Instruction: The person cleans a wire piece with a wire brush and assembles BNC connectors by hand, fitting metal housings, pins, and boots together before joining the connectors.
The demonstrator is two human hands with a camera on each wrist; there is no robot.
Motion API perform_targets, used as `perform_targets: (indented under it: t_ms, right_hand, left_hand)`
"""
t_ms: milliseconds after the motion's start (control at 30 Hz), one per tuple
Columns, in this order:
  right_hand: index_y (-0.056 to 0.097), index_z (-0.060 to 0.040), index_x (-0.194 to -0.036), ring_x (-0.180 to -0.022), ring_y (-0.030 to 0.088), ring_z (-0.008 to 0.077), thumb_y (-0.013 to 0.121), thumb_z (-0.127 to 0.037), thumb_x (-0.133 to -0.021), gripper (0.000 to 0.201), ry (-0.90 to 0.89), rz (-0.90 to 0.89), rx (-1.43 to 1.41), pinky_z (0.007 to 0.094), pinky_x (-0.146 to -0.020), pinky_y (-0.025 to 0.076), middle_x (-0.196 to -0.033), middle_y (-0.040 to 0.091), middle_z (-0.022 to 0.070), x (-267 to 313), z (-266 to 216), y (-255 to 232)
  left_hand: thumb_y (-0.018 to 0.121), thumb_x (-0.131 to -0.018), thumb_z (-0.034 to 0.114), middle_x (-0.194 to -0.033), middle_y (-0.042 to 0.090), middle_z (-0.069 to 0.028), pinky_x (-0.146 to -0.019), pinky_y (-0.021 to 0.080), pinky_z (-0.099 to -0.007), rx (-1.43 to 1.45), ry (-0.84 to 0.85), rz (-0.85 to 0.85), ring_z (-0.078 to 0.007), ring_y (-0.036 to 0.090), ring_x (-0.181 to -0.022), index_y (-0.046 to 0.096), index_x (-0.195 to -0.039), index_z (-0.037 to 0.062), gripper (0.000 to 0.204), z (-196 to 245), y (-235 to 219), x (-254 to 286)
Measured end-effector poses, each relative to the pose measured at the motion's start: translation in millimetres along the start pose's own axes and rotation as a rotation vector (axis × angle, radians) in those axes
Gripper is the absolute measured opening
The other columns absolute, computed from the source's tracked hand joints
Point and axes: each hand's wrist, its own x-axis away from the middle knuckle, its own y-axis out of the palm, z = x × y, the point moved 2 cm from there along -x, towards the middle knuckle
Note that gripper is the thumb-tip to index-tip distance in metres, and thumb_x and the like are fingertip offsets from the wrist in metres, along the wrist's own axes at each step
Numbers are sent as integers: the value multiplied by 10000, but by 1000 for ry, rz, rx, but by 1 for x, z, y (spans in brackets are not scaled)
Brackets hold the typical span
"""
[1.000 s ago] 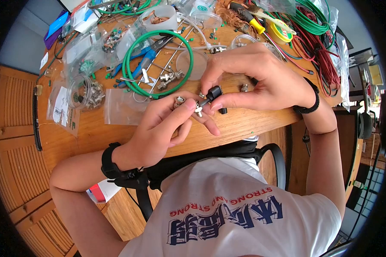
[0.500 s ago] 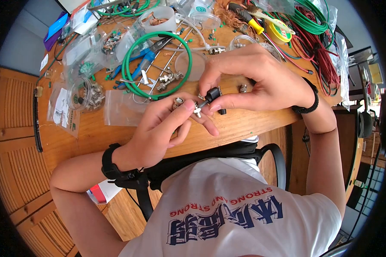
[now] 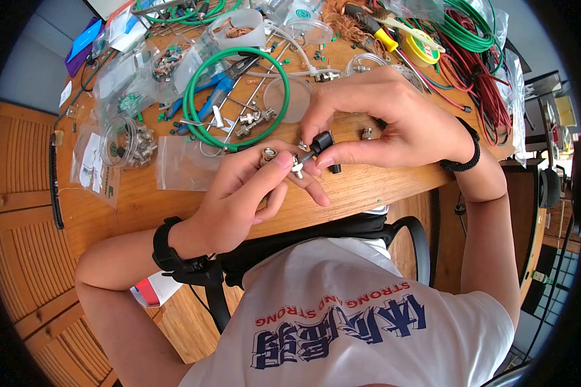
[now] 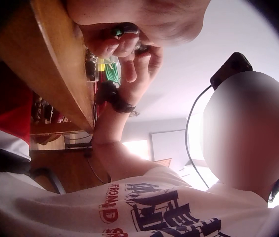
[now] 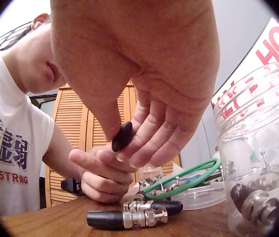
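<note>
In the head view my left hand (image 3: 229, 200) pinches a small silver metal connector part (image 3: 297, 169) between thumb and index finger. A second silver piece, a BNC connector (image 3: 268, 154), sits farther back in the same hand, by the base of the fingers. My right hand (image 3: 397, 119) comes from the other side and pinches the flat black handle of a small screwdriver (image 3: 321, 142) between thumb and fingertips. Its short dark shaft points down to the left and meets the silver part. From the right wrist the black handle (image 5: 122, 137) shows edge-on; the fingers cover the shaft there.
Black-booted BNC connectors (image 5: 144, 218) lie on the table under my right hand, beside a clear jar (image 5: 258, 148). A green cable loop (image 3: 188, 103), blue-handled pliers (image 3: 221, 89), plastic bags (image 3: 181, 158) and a yellow tub (image 3: 421, 48) crowd the table (image 3: 342, 187) behind my hands.
The screwdriver's black handle has turned slightly between my right fingertips and shifted a little lower. My left hand holds nearly the same place with the silver part.
</note>
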Motion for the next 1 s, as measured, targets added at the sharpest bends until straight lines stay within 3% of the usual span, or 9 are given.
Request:
perform_targets:
  t_ms: [67,133,467,567,833,1000]
  right_hand:
    - [691,-37,-987,-724,715,240,796,-233,-930,229,5,0,0,342,-658,550,-851,706,84,0,0,0]
    - [692,-38,-987,-724,717,241,796,-233,-930,229,0,4,1,342,-657,549,-849,707,84,0,0,0]
    - [691,-32,-983,-725,721,249,796,-222,-930,224,1,0,3,349,-662,556,-842,708,91,-2,-1,-1]
    - [685,-20,-975,-725,719,246,799,-215,-928,230,-17,16,13,353,-668,559,-839,707,93,-2,2,-3]
    - [674,-7,-993,-767,719,234,785,-186,-933,220,32,108,113,345,-698,551,-841,703,100,-2,5,-12]
    - [660,-16,-1014,-774,683,285,780,-170,-915,219,74,237,384,387,-700,520,-822,668,117,-1,7,-15]
  left_hand:
    - [326,-1154,300,-1018,754,-246,-427,254,-179,0,-4,3,-20,364,-436,583,-1226,-3,403,0,0,0]
    - [406,-1148,289,-1055,787,-178,-445,262,-170,93,-5,9,5,335,-459,626,-1112,18,351,0,1,0]
    - [408,-1148,279,-1069,779,-194,-448,264,-170,103,9,-5,4,342,-458,628,-1138,8,349,0,0,0]
    - [327,-1154,289,-1030,749,-244,-432,262,-178,29,16,6,-24,365,-438,584,-1217,-12,401,0,1,0]
    - [333,-1163,283,-966,724,-175,-433,260,-182,29,15,31,-66,613,-592,602,-1183,-22,407,1,3,1]
    - [335,-1164,266,-979,723,-172,-432,254,-182,24,2,11,-65,610,-587,602,-1168,-21,392,1,1,1]
